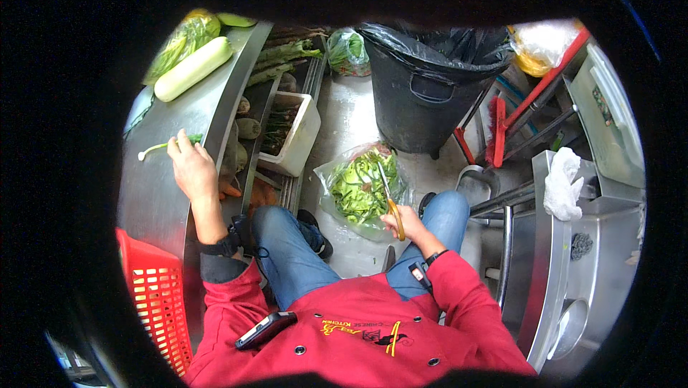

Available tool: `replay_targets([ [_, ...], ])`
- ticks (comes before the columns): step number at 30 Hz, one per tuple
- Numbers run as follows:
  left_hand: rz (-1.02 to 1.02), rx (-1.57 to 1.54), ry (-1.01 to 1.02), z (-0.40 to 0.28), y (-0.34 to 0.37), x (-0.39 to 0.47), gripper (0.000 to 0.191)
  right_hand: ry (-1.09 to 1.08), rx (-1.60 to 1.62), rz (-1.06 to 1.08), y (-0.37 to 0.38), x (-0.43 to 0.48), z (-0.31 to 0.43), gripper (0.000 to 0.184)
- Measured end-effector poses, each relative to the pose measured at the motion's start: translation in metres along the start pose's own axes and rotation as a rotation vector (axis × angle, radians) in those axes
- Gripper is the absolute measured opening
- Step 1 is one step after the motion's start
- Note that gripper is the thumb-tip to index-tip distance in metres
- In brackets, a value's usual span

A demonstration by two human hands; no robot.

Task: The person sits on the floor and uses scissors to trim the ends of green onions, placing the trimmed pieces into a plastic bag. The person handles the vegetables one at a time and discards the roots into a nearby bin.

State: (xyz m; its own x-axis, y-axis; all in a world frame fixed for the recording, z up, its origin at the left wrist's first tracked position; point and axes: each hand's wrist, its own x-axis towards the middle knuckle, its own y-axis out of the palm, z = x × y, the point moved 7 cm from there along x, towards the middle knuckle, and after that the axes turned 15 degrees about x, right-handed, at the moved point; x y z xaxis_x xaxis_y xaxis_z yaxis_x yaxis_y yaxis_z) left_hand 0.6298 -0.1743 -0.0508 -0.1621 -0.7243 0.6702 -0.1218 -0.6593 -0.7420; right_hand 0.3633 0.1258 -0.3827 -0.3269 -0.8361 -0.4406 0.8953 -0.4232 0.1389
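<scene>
Over the steel counter at the left, my left hand (194, 172) has its fingers around a slender green stalk vegetable (157, 148) with a pale root end, probably a scallion. Its leafy end shows beyond my fingers. My right hand (408, 222) holds scissors (396, 212) with yellow-orange handles, the blades pointing away from me. Beneath the blades, an opened clear plastic bag (327, 175) on the floor holds cut leafy greens (352, 186). It lies just ahead of my knees.
A pale green gourd (193, 69) and bagged greens (185, 44) lie on the counter (161, 194). Ahead stands a lined black bin (414, 114). A white tub (301, 138) sits on the left shelf, a red basket (156, 291) nearer me. A brush (498, 133) and steel sink (604, 280) are right.
</scene>
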Motion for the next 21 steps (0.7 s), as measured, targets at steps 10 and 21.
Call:
replay_targets([
  [10,0.479,-0.364,0.575,-0.148,0.082,-0.114,0.011,0.067,-0.138,0.050,-0.023,0.061,0.028,0.030],
  [21,0.787,-0.152,0.082,-0.087,0.396,-0.078,0.025,0.120,-0.304,-0.119,-0.050,0.134,-0.014,0.040],
])
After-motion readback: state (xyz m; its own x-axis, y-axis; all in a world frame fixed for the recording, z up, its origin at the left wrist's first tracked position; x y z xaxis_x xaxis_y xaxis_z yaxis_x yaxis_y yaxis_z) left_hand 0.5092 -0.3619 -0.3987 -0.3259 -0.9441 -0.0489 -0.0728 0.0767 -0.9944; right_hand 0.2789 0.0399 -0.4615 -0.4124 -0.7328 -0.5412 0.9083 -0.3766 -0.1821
